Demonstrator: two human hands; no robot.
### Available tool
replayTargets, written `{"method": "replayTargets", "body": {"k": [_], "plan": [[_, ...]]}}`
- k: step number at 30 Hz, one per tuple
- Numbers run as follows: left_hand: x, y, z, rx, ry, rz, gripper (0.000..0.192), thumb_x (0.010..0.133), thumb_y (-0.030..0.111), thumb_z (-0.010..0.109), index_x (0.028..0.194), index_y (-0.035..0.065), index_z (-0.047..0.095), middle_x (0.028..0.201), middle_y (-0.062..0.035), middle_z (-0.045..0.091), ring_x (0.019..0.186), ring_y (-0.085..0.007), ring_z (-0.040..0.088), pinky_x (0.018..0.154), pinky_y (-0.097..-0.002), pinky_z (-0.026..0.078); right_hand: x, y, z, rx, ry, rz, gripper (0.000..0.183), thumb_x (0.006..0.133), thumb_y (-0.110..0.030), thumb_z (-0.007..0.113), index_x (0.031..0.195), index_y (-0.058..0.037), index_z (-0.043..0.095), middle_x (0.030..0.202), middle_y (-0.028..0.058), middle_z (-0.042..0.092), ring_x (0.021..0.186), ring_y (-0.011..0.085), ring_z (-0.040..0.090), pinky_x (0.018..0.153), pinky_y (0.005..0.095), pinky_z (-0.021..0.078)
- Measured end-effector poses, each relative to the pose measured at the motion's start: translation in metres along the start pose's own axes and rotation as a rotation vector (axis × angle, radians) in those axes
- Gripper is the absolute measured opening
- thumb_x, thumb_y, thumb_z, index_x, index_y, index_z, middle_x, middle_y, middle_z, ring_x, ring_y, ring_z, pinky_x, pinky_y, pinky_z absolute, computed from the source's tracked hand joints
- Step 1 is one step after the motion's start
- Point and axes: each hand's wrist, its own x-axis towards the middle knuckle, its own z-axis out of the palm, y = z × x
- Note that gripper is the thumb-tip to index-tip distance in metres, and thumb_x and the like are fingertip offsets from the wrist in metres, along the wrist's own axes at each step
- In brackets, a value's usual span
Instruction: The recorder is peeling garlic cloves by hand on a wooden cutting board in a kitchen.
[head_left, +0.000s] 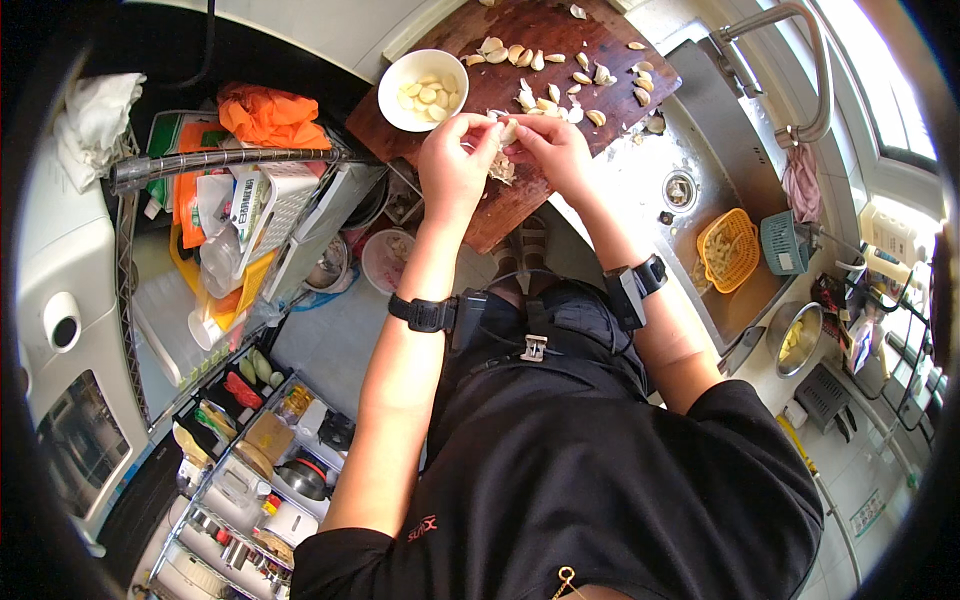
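Note:
Between the fingertips of my left hand (456, 165) and my right hand (556, 154) is a garlic clove (508, 133), gripped from both sides. Both hands are over a dark wooden cutting board (517, 201). Loose papery garlic skin (501, 169) lies just below the held clove. To the left of my hands, a white bowl (385, 94) contains several pale peeled cloves (427, 97). Unpeeled garlic cloves (537, 60) are scattered over the board's far part, and more cloves and skins (551, 101) lie right beyond my fingers.
At the right is a stainless steel sink (637, 169) with a curved faucet (825, 82). It holds a yellow plastic basket (742, 247); a metal bowl (780, 352) stands on the counter nearby. On the left are a packed shelf rack (225, 154) and, on the floor, a white bin (386, 262).

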Motion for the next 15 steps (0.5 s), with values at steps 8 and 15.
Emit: {"method": "replayTargets", "body": {"k": [8, 15], "plan": [[0.002, -0.001, -0.006, 0.071, -0.071, 0.042, 0.013, 0.085, 0.013, 0.074, 0.088, 0.0007, 0.07, 0.082, -0.0097, 0.069, 0.07, -0.0195, 0.065, 0.066, -0.0318, 0.052, -0.004, -0.009, 0.006, -0.417, 0.01, -0.077, 0.025, 0.099, -0.006, 0.055, 0.118, 0.0049, 0.066, 0.097, 0.0087, 0.07, 0.082, 0.0137, 0.069, 0.075, 0.0267, 0.0585], [0.004, -0.008, -0.007, 0.0, -0.1, 0.021, 0.013, 0.086, 0.013, 0.071, 0.086, 0.0004, 0.07, 0.079, -0.0108, 0.068, 0.07, -0.0204, 0.066, 0.066, -0.0328, 0.051, -0.004, -0.006, 0.004, -0.351, -0.02, -0.126, 0.024, 0.097, -0.007, 0.057, 0.115, 0.0041, 0.067, 0.093, 0.0105, 0.072, 0.078, 0.0139, 0.07, 0.071, 0.0282, 0.0574]]}}
